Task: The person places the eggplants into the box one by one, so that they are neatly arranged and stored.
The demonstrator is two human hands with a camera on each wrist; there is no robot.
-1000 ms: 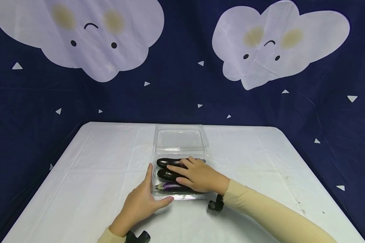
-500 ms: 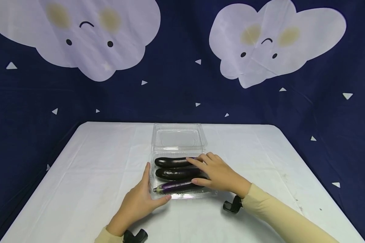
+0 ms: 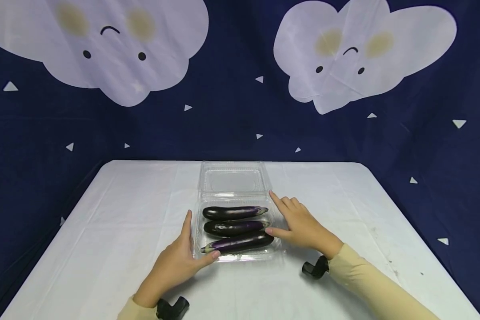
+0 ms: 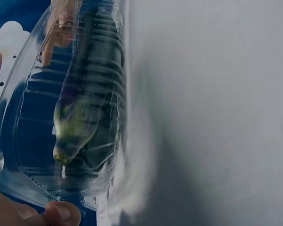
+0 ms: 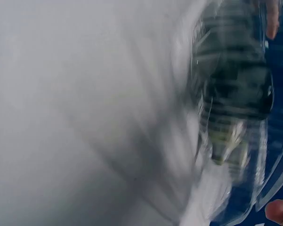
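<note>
Three dark purple eggplants lie side by side in a clear plastic clamshell container [image 3: 244, 256]: a back eggplant [image 3: 228, 213], a middle eggplant [image 3: 234, 228] and a front eggplant [image 3: 244, 242]. The front one lies slightly slanted, its green stem end to the left. My left hand [image 3: 172, 262] is at the container's left edge, thumb at the front corner and fingers extended along the side. Beside the right edge is my right hand [image 3: 304, 226], index finger and thumb spread apart, holding nothing. In the left wrist view, the stem end of an eggplant [image 4: 80, 117] shows through the ribbed wall.
The container's lid [image 3: 235, 180] is folded back flat behind the base. A white cloth covers the table [image 3: 116, 240]. Behind the table hangs a dark blue curtain [image 3: 224, 129] with clouds and triangles. A black wrist camera [image 3: 315, 268] sits on the right wrist.
My right hand has drawn off the eggplants to the right and now stands by the container's right edge. All three eggplants are uncovered. My left hand has stayed at the left edge.
</note>
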